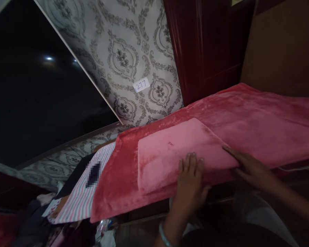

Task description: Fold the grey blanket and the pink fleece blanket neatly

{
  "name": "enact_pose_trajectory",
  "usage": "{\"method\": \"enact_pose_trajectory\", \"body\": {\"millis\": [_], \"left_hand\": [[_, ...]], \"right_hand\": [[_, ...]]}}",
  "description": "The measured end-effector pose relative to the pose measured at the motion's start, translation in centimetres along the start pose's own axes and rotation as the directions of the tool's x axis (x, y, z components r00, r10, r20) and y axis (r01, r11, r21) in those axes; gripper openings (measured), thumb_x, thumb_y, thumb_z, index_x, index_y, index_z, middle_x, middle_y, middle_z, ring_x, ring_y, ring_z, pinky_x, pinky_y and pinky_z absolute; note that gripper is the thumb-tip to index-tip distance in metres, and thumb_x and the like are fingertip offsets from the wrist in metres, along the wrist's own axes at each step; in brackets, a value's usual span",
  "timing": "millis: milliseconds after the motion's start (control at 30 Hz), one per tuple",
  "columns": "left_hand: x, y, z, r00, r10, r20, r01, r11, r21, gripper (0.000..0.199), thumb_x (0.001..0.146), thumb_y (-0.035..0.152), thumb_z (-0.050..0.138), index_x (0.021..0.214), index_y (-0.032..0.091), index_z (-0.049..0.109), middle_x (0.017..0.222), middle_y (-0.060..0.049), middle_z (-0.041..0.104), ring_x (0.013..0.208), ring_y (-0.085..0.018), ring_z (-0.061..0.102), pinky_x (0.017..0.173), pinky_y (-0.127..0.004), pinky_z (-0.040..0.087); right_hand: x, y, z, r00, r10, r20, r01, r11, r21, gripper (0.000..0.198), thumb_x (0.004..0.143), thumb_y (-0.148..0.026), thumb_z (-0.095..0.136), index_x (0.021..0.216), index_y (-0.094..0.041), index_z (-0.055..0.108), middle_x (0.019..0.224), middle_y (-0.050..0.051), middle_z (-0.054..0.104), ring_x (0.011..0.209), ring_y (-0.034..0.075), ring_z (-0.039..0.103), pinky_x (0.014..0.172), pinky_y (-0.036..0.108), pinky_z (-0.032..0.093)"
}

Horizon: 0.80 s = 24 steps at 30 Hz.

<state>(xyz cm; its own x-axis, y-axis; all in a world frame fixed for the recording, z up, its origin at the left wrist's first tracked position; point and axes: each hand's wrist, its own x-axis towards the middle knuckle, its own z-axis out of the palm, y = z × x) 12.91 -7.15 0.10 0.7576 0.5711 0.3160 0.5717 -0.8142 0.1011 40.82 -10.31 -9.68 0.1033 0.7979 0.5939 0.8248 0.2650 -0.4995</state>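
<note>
A red plush blanket (121, 171) is spread over a long raised surface. On it a lighter pink folded plush piece (167, 151) lies flat; I cannot tell whether it is part of the blanket or separate. My left hand (190, 178) rests palm down on the near edge of the pink piece, fingers stretched out. At its right corner my right hand (249, 168) touches the cloth with straight fingers, thumb apart. Both hands appear to press on the fabric without gripping it.
A striped cloth (79, 192) with a blurred dark patch sticks out at left. Behind stand a patterned wall (123, 58) with a "277" label (141, 84), a dark screen (41, 96) and a dark red door (208, 44). Mixed clothes (31, 216) lie at lower left.
</note>
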Motion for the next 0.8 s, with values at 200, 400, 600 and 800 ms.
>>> {"method": "enact_pose_trajectory", "body": {"millis": [200,400,600,800], "left_hand": [[5.3,2.8,3.3,1.0,0.01,0.005,-0.01,1.0,-0.001,0.083,0.085,0.036,0.07,0.156,0.012,0.034,0.16,-0.021,0.04,0.145,-0.038,0.04,0.119,-0.06,0.036],[7.5,3.8,4.1,1.0,-0.007,-0.015,0.009,0.994,0.109,0.075,0.089,0.03,0.064,0.154,0.006,0.036,0.142,-0.024,0.055,0.126,-0.037,0.054,0.107,-0.055,0.047],[10.2,4.2,2.7,0.988,-0.154,0.009,0.151,0.979,0.134,0.043,0.091,0.021,0.059,0.132,0.007,0.055,0.111,-0.02,0.067,0.1,-0.029,0.067,0.082,-0.041,0.056],[12.5,1.9,-1.3,0.968,-0.25,0.0,0.247,0.957,-0.151,0.032,0.083,0.021,0.062,0.115,0.015,0.063,0.1,-0.012,0.075,0.089,-0.027,0.071,0.078,-0.036,0.055]], "right_hand": [[0.2,0.3,0.5,0.993,0.1,-0.06,-0.097,0.994,0.051,0.068,0.081,-0.033,0.051,0.149,-0.026,0.05,0.136,0.01,0.064,0.119,0.032,0.064,0.098,0.052,0.054],[1.2,-0.9,1.3,0.912,0.396,-0.109,-0.346,0.882,0.32,0.053,0.076,-0.038,0.053,0.127,-0.025,0.063,0.119,0.008,0.072,0.106,0.032,0.069,0.091,0.052,0.058],[3.6,-4.9,0.4,0.879,0.464,-0.108,-0.334,0.761,0.556,0.045,0.082,-0.051,0.06,0.12,-0.027,0.065,0.117,0.007,0.072,0.107,0.028,0.069,0.094,0.047,0.059],[2.7,-4.7,0.0,0.791,0.61,-0.037,-0.362,0.517,0.775,0.054,0.084,-0.06,0.065,0.127,-0.029,0.061,0.101,0.006,0.076,0.094,0.026,0.074,0.089,0.047,0.062]]}}
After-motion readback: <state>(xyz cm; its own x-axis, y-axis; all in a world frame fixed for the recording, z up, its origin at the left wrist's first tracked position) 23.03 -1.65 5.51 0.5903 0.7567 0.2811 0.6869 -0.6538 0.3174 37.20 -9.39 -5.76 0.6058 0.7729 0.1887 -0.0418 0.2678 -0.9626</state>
